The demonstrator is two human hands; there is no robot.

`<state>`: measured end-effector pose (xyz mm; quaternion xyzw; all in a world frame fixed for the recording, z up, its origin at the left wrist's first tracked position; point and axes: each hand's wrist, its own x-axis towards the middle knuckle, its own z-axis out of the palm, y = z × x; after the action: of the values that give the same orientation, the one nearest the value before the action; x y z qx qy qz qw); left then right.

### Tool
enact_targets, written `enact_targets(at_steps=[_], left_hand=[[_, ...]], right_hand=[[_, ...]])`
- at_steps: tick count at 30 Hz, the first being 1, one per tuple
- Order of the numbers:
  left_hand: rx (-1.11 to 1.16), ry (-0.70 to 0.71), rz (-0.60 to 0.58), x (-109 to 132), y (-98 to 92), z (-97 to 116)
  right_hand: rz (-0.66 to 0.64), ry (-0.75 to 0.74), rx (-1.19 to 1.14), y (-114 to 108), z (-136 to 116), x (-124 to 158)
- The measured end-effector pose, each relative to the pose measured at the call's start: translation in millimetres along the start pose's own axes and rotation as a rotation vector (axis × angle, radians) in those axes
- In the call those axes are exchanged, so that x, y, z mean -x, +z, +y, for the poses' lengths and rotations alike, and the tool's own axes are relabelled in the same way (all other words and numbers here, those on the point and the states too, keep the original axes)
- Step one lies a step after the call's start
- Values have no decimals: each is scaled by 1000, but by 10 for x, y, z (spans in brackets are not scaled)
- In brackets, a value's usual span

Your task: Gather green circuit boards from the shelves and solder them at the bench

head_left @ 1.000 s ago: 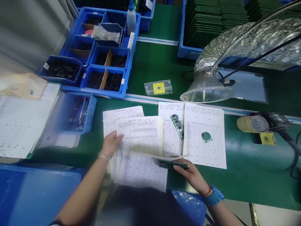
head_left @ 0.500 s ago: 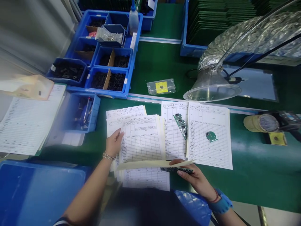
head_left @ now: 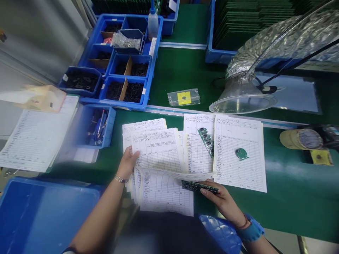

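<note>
Holding green circuit board, hands on printed forms, wording unreadable

the one view comes from a camera worn on the head, looking forward and down across the green workbench from above its near edge. it sits close over the left hand and right hand, which come in at the bottom of the frame, while the blue parts tray lies farther off, toward the top.
</note>
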<state>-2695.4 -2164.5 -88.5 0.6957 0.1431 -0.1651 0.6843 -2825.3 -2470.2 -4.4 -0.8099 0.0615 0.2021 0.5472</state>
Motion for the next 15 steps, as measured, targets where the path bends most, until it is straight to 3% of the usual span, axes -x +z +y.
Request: enact_targets(at_steps=[3, 5, 12, 15], left_hand=[[128, -151, -135, 60, -41, -30], [182, -215, -159, 89, -71, -64], [297, -143, -127, 99, -53, -94], [383, -108, -125, 81, -12, -32]], right_hand=[[-4, -5, 3, 5, 4, -1], [-10, -1, 5, 2, 4, 5], [-37, 21, -34, 27, -83, -34], [-55, 109, -103, 86, -134, -142]])
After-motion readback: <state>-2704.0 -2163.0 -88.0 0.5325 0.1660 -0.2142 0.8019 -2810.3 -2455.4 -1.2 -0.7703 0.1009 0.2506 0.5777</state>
